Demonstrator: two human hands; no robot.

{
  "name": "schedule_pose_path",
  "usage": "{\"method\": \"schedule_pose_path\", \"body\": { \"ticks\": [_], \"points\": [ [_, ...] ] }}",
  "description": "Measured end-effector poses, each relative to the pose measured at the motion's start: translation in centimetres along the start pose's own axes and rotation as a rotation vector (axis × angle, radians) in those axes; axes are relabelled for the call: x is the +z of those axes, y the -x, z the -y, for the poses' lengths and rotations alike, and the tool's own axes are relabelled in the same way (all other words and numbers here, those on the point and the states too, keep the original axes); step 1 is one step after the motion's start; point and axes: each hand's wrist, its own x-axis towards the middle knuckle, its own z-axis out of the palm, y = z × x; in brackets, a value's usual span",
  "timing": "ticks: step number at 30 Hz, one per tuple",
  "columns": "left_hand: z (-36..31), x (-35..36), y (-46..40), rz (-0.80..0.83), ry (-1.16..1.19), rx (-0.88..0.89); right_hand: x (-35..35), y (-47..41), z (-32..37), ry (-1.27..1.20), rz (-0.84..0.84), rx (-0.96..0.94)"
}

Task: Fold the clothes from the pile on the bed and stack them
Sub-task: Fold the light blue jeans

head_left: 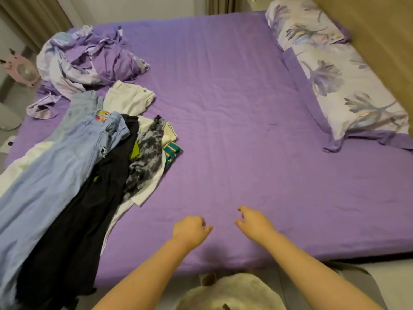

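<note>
— From my end this looks like a bedroom in someone's home. Do you read it the same way?

— I do. A wide bed (234, 108) in a purple fitted sheet fills most of my view, with two floral pillows (335, 70) lined up along its right edge against a wooden headboard (375, 30).

— Anything else domestic?

— A crumpled floral duvet (87, 57) at the far left corner, everyday clothes (73, 166) strewn along the left edge, curtains (35, 16) behind, and a small pink fan (23, 69) on the floor beside the bed.
</note>
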Motion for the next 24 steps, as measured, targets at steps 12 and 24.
{"method": "schedule_pose_path", "body": {
  "ticks": [12,24],
  "points": [
    [-2.9,-2.0,-1.1,-0.061,0.197,-0.269,-5.4,-7.3,2.1,0.305,0.175,-0.299],
    [5.7,-5.8,-0.6,-0.171,0.312,-0.435,-6.5,-11.5,13.4,0.388,0.162,-0.502]
  ]
}}
